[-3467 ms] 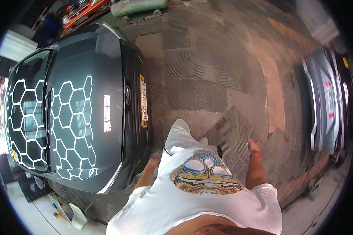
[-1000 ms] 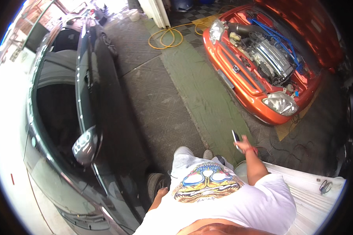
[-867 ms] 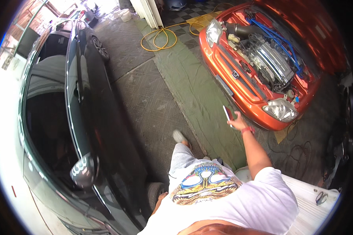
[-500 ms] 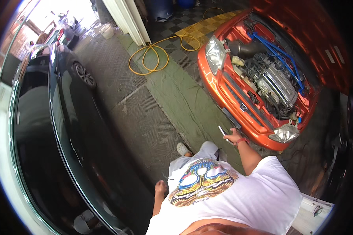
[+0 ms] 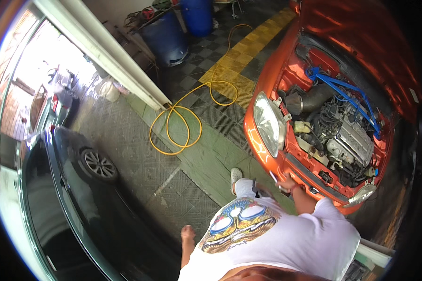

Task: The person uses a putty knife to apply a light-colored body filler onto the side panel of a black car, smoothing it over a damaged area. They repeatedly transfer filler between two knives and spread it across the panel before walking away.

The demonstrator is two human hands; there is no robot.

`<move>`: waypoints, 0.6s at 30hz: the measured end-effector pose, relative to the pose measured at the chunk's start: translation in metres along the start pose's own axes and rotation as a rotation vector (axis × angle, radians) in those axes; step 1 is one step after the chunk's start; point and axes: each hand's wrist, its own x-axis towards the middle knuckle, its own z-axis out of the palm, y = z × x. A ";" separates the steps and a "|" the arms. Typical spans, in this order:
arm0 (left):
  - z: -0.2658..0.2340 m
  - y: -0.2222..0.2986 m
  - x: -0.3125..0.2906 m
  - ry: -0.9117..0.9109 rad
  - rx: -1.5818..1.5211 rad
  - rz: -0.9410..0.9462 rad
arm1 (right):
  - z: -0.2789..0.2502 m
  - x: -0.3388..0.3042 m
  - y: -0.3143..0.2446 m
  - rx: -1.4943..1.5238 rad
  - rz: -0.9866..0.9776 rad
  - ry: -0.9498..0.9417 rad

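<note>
My right hand (image 5: 287,183) is closed around a slim white thing (image 5: 273,177), seen nearly edge-on; I cannot make out its kind. It is held out close to the front bumper of an orange car (image 5: 253,129), whose hood is raised over the engine (image 5: 350,142). Low on my left side hangs my left hand (image 5: 187,232), near the side of a dark car (image 5: 109,220). Nothing shows in it, but its fingers are too small and blurred to read.
A yellow hose (image 5: 199,132) lies in loops across the floor ahead. Beyond it stand a white post (image 5: 126,61) and blue barrels (image 5: 164,41). A green strip of matting (image 5: 211,157) runs between the cars. A blue brace (image 5: 344,89) spans the engine bay.
My view has shifted forward and turned, bringing the barrels and more of the hose into sight. One shoe has stepped forward. The slim white thing stays in my right hand, now beside the bumper.
</note>
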 end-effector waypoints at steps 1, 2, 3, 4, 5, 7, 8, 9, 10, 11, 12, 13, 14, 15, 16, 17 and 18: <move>0.024 0.013 0.006 -0.057 0.071 -0.056 | -0.011 0.036 -0.036 0.001 -0.041 -0.047; 0.044 0.032 0.012 -0.088 0.166 -0.080 | -0.012 0.048 -0.101 0.110 -0.137 0.012; 0.068 0.053 0.019 -0.141 0.270 -0.097 | -0.031 0.068 -0.148 0.082 -0.160 0.006; 0.090 0.072 0.026 -0.187 0.349 -0.105 | -0.051 0.086 -0.196 0.050 -0.180 0.001; 0.118 0.097 0.037 -0.237 0.412 -0.098 | -0.067 0.116 -0.226 -0.011 -0.337 0.102; 0.158 0.145 0.064 -0.261 0.469 -0.079 | -0.101 0.139 -0.340 0.075 -0.281 -0.091; 0.175 0.162 0.076 -0.257 0.480 -0.080 | -0.109 0.139 -0.397 0.240 -0.329 -0.138; 0.199 0.186 0.094 -0.276 0.504 -0.078 | -0.122 0.159 -0.430 0.223 -0.413 -0.098; 0.222 0.207 0.114 -0.290 0.530 -0.080 | -0.134 0.181 -0.462 0.204 -0.496 -0.064; 0.238 0.226 0.131 -0.282 0.545 -0.089 | -0.141 0.186 -0.511 0.232 -0.516 -0.082; 0.256 0.251 0.154 -0.287 0.567 -0.087 | -0.148 0.214 -0.539 0.158 -0.515 -0.046; 0.274 0.276 0.176 -0.288 0.593 -0.087 | -0.152 0.237 -0.562 0.195 -0.490 -0.046; 0.294 0.303 0.199 -0.292 0.617 -0.084 | -0.157 0.259 -0.581 0.232 -0.465 -0.044; 0.315 0.337 0.218 -0.289 0.638 -0.081 | -0.155 0.285 -0.594 0.343 -0.425 -0.079; 0.335 0.372 0.239 -0.286 0.656 -0.071 | -0.151 0.310 -0.597 0.450 -0.379 -0.114; 0.363 0.411 0.263 -0.289 0.663 -0.051 | -0.157 0.331 -0.611 0.545 -0.350 -0.132; 0.389 0.449 0.285 -0.290 0.671 -0.028 | -0.164 0.346 -0.630 0.477 -0.245 -0.058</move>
